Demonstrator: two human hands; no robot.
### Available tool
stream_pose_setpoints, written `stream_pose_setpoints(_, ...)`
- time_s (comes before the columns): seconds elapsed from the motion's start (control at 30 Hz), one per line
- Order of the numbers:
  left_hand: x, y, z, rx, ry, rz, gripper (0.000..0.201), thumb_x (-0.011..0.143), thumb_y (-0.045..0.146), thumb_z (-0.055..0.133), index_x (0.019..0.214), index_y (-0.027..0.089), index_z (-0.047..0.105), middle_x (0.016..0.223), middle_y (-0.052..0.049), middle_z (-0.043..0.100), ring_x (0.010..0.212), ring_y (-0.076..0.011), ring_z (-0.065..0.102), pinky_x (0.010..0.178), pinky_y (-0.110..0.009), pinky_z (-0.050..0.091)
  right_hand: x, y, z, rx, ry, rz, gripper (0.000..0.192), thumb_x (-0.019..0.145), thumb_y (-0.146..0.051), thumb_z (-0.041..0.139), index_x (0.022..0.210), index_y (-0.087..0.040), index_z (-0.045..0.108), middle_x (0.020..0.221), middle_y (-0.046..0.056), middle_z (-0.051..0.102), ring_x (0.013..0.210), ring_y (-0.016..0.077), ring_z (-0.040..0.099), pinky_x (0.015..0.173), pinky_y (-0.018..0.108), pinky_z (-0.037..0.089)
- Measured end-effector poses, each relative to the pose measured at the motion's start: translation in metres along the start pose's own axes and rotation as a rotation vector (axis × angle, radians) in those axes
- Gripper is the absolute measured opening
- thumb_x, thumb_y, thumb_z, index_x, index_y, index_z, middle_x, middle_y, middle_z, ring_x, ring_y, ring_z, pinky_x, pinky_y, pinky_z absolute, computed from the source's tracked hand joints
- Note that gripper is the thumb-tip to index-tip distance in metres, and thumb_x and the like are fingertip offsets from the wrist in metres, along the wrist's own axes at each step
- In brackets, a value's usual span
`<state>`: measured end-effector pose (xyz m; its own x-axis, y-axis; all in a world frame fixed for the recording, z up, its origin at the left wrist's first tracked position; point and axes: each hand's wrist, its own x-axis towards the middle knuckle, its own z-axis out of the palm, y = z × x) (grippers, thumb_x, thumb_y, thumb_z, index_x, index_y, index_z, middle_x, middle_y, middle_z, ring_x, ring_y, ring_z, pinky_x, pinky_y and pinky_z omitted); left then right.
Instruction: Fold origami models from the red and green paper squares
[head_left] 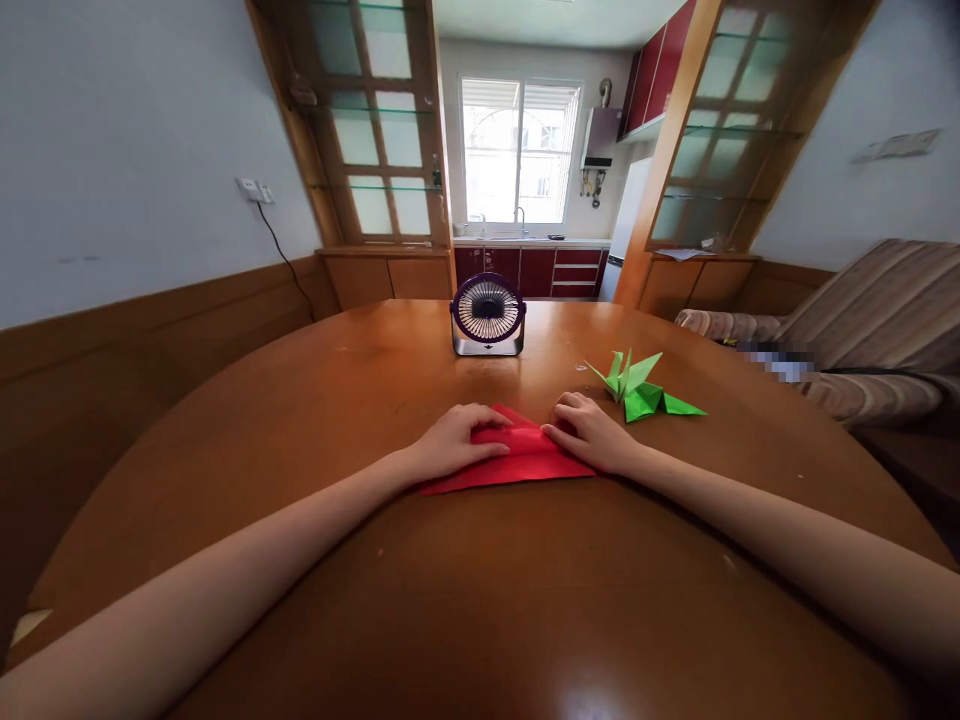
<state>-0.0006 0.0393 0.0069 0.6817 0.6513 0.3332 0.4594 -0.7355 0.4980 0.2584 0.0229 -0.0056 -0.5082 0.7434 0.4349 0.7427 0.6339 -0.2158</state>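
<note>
The left hand [454,440], half open, rests on red paper [517,465] at the table's [480,600] middle; the right hand [589,432], curled, touches its right side, pinch unclear. Creasing well needs even edges.

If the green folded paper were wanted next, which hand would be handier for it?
Probably the right hand: it is close to the green folded paper, while the left hand is farther off, on the left part of the red paper. The right would first have to leave the red paper.
</note>
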Motion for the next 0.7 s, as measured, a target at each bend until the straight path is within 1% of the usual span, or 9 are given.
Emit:
stream_pose_setpoints(0.17, 0.001, -0.003, 0.001, 0.06, 0.033, -0.049, 0.037, 0.079, 0.042, 0.07, 0.109, 0.02, 0.068, 0.103, -0.006, 0.07, 0.094, -0.0229, 0.061, 0.088, -0.038, 0.045, 0.002, 0.0, 0.001, -0.035, -0.01, 0.008, 0.025, 0.094, -0.033, 0.049, 0.075, -0.018, 0.054, 0.087, 0.008, 0.056, 0.085, 0.0217, 0.052, 0.079, 0.037, 0.044)
stream_pose_setpoints(0.27, 0.002, -0.008, -0.001, 0.047, 0.018, -0.081, 0.036, 0.08, 0.042, 0.069, 0.109, 0.021, 0.068, 0.104, -0.006, 0.069, 0.096, -0.0231, 0.06, 0.088, -0.038, 0.046, 0.003, 0.0, 0.002, -0.048, -0.011, 0.006, 0.023, 0.094, -0.032, 0.049, 0.076, -0.018, 0.056, 0.088, 0.009, 0.057, 0.087, 0.0226, 0.052, 0.08, 0.037, 0.044)
stream_pose_setpoints(0.33, 0.001, -0.011, -0.003, 0.052, 0.002, -0.074, 0.034, 0.082, 0.042, 0.066, 0.109, 0.022, 0.068, 0.104, -0.006, 0.068, 0.097, -0.0228, 0.06, 0.088, -0.038, 0.046, 0.004, 0.001, 0.002, -0.056, -0.012, 0.01, 0.023, 0.094, -0.032, 0.049, 0.077, -0.018, 0.056, 0.088, 0.009, 0.057, 0.087, 0.0228, 0.053, 0.08, 0.037, 0.044)
stream_pose_setpoints(0.4, -0.001, -0.011, -0.003, 0.124, 0.0, -0.029, 0.032, 0.085, 0.041, 0.063, 0.111, 0.023, 0.067, 0.105, -0.007, 0.067, 0.099, -0.0232, 0.058, 0.091, -0.04, 0.044, 0.005, 0.002, 0.003, -0.071, -0.01, 0.019, 0.023, 0.094, -0.032, 0.049, 0.077, -0.018, 0.056, 0.087, 0.009, 0.057, 0.087, 0.0231, 0.053, 0.079, 0.037, 0.044)
stream_pose_setpoints(0.53, -0.005, -0.002, -0.001, 0.366, 0.03, 0.153, 0.029, 0.093, 0.03, 0.049, 0.116, 0.022, 0.065, 0.121, -0.011, 0.059, 0.112, -0.0262, 0.052, 0.1, -0.046, 0.038, 0.005, 0.003, 0.004, -0.148, -0.009, 0.034, 0.025, 0.095, -0.034, 0.049, 0.077, -0.018, 0.056, 0.086, 0.009, 0.058, 0.086, 0.0233, 0.053, 0.077, 0.036, 0.044)
stream_pose_setpoints(0.63, -0.007, 0.007, 0.003, 0.44, -0.03, 0.289, 0.033, 0.095, 0.021, 0.041, 0.118, 0.023, 0.065, 0.128, -0.01, 0.057, 0.119, -0.0259, 0.05, 0.104, -0.046, 0.036, 0.007, 0.003, 0.004, -0.201, -0.036, 0.051, 0.026, 0.095, -0.035, 0.049, 0.077, -0.018, 0.056, 0.085, 0.009, 0.058, 0.081, 0.0221, 0.055, 0.072, 0.033, 0.042)
stream_pose_setpoints(0.7, -0.009, 0.01, 0.005, 0.413, -0.086, 0.319, 0.036, 0.097, 0.021, 0.038, 0.124, 0.024, 0.061, 0.133, -0.009, 0.056, 0.123, -0.0243, 0.049, 0.106, -0.044, 0.036, 0.008, 0.004, 0.004, -0.217, -0.055, 0.063, 0.026, 0.096, -0.035, 0.049, 0.078, -0.017, 0.056, 0.084, 0.009, 0.059, 0.077, 0.0211, 0.056, 0.069, 0.032, 0.041)
